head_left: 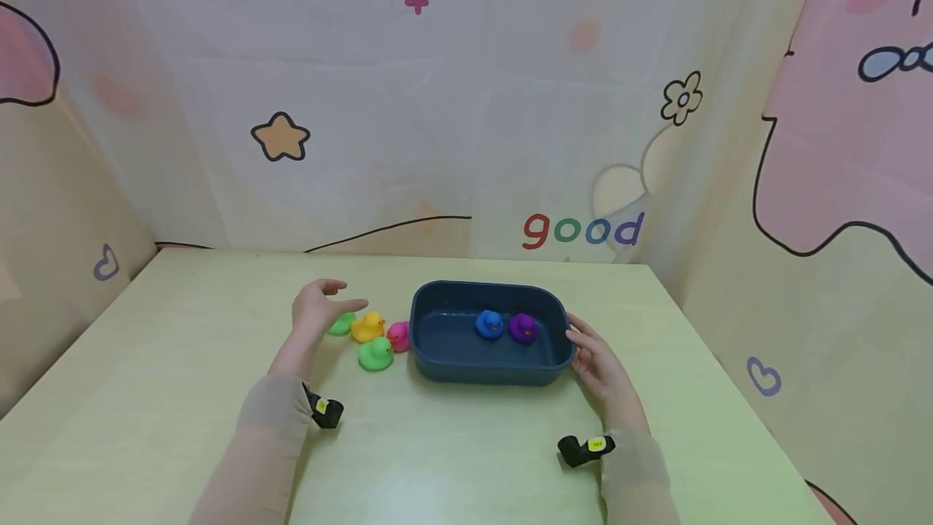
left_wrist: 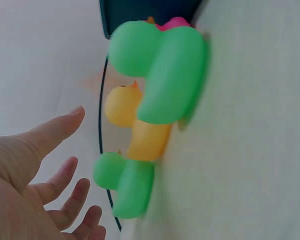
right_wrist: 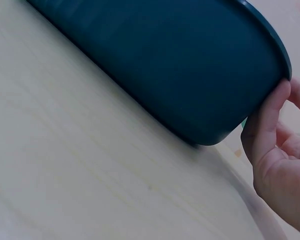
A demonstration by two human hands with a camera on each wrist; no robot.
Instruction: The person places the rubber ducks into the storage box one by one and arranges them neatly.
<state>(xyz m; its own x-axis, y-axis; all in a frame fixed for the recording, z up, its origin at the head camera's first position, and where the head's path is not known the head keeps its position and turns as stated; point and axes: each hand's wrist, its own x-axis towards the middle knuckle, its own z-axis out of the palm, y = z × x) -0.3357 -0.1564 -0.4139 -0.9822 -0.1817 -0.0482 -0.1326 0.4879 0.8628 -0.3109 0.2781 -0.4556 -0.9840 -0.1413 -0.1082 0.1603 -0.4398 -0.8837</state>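
My left hand (head_left: 315,310) hovers over the group of toy ducks, fingers spread and nothing between them. Just below it, partly covered, is a green duck (head_left: 341,325). A yellow duck (head_left: 368,328) sits beside that one, with a second green duck (head_left: 375,355) in front and a pink duck (head_left: 398,336) against the tub. In the left wrist view the thumb and fingers (left_wrist: 65,125) stand apart from the ducks. The dark blue tub (head_left: 481,373) holds a blue duck (head_left: 489,325) and a purple duck (head_left: 523,328). My right hand (head_left: 601,363) touches its right end near the rim.
A pale wood-look table (head_left: 437,452) carries everything. Behind it hangs a printed cloth (head_left: 437,104), with more cloth at both sides. Black cameras are strapped to the left wrist (head_left: 324,410) and right wrist (head_left: 585,450).
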